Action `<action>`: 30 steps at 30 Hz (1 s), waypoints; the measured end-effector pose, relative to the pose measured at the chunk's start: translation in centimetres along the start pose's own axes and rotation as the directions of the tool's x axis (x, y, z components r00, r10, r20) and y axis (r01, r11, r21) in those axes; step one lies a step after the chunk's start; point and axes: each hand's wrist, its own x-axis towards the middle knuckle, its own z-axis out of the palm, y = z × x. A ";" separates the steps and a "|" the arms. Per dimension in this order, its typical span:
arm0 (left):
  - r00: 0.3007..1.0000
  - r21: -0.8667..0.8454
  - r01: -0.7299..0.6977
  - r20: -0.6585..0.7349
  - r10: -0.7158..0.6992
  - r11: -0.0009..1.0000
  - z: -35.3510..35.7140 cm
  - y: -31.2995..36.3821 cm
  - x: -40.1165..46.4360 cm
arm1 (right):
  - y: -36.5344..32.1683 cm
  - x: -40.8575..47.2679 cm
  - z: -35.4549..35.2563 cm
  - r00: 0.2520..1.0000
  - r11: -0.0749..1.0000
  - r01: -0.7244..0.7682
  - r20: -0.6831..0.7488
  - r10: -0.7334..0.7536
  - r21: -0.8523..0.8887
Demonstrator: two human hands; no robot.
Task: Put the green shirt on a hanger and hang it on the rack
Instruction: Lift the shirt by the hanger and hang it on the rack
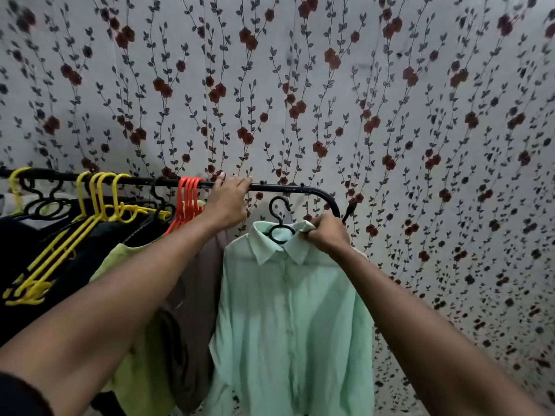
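Now, right grip: our right hand [326, 235] is pinched shut on the collar of the green shirt [288, 319], just beside the neck of the black hanger [279, 223], and it carries the whole garment.
Left grip: our left hand [229, 199] is curled over the rack rail [288, 188], fingers [240, 183] wrapped on top of the bar, just right of the bunched orange hangers [189, 196].
Hanger: it already sits inside the shirt; only its hook and the loop at its neck show above the collar. The hook hangs free below the rail, near it but not touching.
Shirt: buttoned front toward us, hanging straight down under the rail's right end, beside a brown garment [198, 325] and a yellow-green one [141, 325].
Rack: yellow hangers [99, 199] and dark clothes fill the left stretch; the bare length of rail lies between our left hand and the bend at the right corner [332, 202].
Step in hand: we judge the dressing of the hanger done, and the hanging itself is what we are at.
Next move: we should lift the hook above the bar and lower it onto the bare stretch near the right end, with the hook's opening turned to catch the rail.
Care: our pinch is on cloth as much as on plastic, so the hanger may swivel; a firmer hold on its neck would help.
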 end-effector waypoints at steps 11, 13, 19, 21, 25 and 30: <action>0.999 -0.006 0.006 0.050 -0.006 1.000 -0.6 0.3 -0.4 | -6.2 1.6 -0.6 0.983 0.999 0.026 -0.183 -0.020 0.030; 0.998 -0.017 0.014 0.061 -0.013 1.000 -0.6 0.4 -0.4 | -6.7 1.0 -0.8 0.979 0.999 0.036 -0.203 -0.030 0.028; 0.993 -0.047 0.041 0.110 -0.035 0.998 -1.2 0.8 -0.6 | -4.7 -2.1 1.1 0.981 0.998 0.045 -0.192 -0.034 0.052; 0.991 -0.042 0.046 0.124 -0.040 0.998 -1.0 0.7 -0.7 | -4.3 -2.6 1.7 0.981 0.997 0.031 -0.193 -0.018 0.068; 0.991 -0.022 0.035 0.133 -0.032 0.999 -0.3 0.8 -1.5 | -4.2 -3.3 1.4 0.981 0.997 0.034 -0.195 -0.019 0.071; 0.997 -0.015 -0.014 0.080 0.015 1.000 -0.4 1.3 -3.9 | -4.0 -3.6 0.7 0.986 0.998 0.043 -0.162 -0.036 0.038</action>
